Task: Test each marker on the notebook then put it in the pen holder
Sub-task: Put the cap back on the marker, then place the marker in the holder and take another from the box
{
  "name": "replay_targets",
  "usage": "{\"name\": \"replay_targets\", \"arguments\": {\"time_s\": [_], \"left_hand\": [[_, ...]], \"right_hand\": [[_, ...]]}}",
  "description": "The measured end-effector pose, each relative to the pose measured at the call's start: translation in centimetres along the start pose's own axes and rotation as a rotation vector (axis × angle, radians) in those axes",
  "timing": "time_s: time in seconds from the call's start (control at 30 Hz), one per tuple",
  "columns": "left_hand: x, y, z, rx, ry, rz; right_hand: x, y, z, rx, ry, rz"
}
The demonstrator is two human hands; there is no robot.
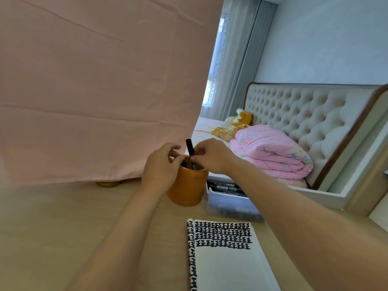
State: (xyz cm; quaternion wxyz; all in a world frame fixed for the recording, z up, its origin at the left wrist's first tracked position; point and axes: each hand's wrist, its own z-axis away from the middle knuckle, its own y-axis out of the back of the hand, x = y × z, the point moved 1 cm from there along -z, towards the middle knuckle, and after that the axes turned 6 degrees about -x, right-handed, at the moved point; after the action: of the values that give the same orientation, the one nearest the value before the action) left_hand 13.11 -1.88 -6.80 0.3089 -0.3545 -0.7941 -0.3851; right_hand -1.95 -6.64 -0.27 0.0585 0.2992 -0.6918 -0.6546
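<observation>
An orange-brown pen holder (188, 186) stands on the wooden desk (63, 223). My left hand (161, 164) grips its rim from the left. My right hand (212, 155) pinches a black marker (190, 147) that stands upright in the holder's mouth, its top poking above my fingers. Other dark markers show inside the holder. The open notebook (226, 265) lies near the desk's front, with rows of black marks across its top and down its left margin.
A clear plastic box (228, 203) with several black markers sits right of the holder. A pink cloth (100, 87) hangs behind the desk, with a gold lid (109, 183) under its hem. A bed with a folded pink quilt (270, 152) lies at the right.
</observation>
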Motion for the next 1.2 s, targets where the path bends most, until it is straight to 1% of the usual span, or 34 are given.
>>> {"name": "replay_targets", "arguments": {"time_s": [0.13,0.17,0.23,0.27,0.33,0.4,0.43,0.47,0.57,0.63,0.7,0.77,0.83,0.87,0.93,0.97,1.0,1.07,1.13,1.2], "left_hand": [[-0.1,-0.1,0.3,0.02,0.023,0.063],[-0.1,-0.2,0.3,0.002,0.03,0.06],[-0.3,-0.3,0.5,-0.085,0.085,0.045],[-0.3,-0.3,0.6,-0.15,0.128,0.051],[-0.2,-0.3,1.2,-0.271,0.2,0.062],[-0.4,-0.6,1.6,-0.333,0.213,0.028],[-0.5,-0.8,1.6,-0.336,0.196,0.003],[-0.6,-0.9,1.7,-0.323,0.179,-0.013],[-0.4,-0.9,1.8,-0.277,0.155,0.044],[-0.4,-1.0,1.8,-0.285,0.144,0.102],[-0.5,-1.1,1.9,-0.313,0.13,0.113],[-0.4,-1.1,1.9,-0.317,0.114,0.044],[0.4,-0.9,1.9,-0.273,0.057,-0.122],[1.1,-0.8,2.0,-0.221,0.006,-0.181],[3.1,-0.7,2.3,-0.086,-0.172,-0.227],[4.1,-0.9,2.5,-0.053,-0.263,-0.216],[4.9,-1.2,2.6,-0.071,-0.328,-0.189],[6.1,-2.2,3.2,-0.192,-0.412,-0.169],[6.6,-3.3,4.0,-0.308,-0.45,-0.205],[6.3,-4.5,4.7,-0.382,-0.459,-0.26]], "right_hand": [[0.4,-0.7,-0.6,-0.116,-0.03,0.112],[0.4,-0.8,-0.7,-0.135,-0.024,0.118],[0.7,-0.7,-0.5,-0.16,-0.001,0.1],[0.9,-0.5,-0.4,-0.145,0.016,0.069],[1.7,0.1,0.3,-0.033,0.057,-0.029],[2.8,0.6,1.2,0.105,0.079,-0.08],[3.6,0.8,1.7,0.125,0.07,-0.072],[4.4,0.9,2.2,0.099,0.042,-0.047],[6.6,1.0,3.6,-0.118,-0.098,0.085],[7.6,1.0,4.5,-0.24,-0.168,0.175],[8.2,0.8,4.9,-0.298,-0.188,0.209],[8.4,0.5,5.1,-0.321,-0.177,0.183],[8.3,0.1,5.1,-0.346,-0.167,0.161],[8.1,-0.1,5.0,-0.356,-0.163,0.165],[8.1,-0.4,4.8,-0.359,-0.152,0.172],[8.2,-0.5,4.7,-0.357,-0.147,0.177],[8.1,-0.6,4.7,-0.36,-0.141,0.191],[8.2,-0.6,4.5,-0.345,-0.13,0.226],[8.3,-0.4,4.5,-0.313,-0.106,0.26],[8.4,-0.3,4.6,-0.295,-0.076,0.276]]}}
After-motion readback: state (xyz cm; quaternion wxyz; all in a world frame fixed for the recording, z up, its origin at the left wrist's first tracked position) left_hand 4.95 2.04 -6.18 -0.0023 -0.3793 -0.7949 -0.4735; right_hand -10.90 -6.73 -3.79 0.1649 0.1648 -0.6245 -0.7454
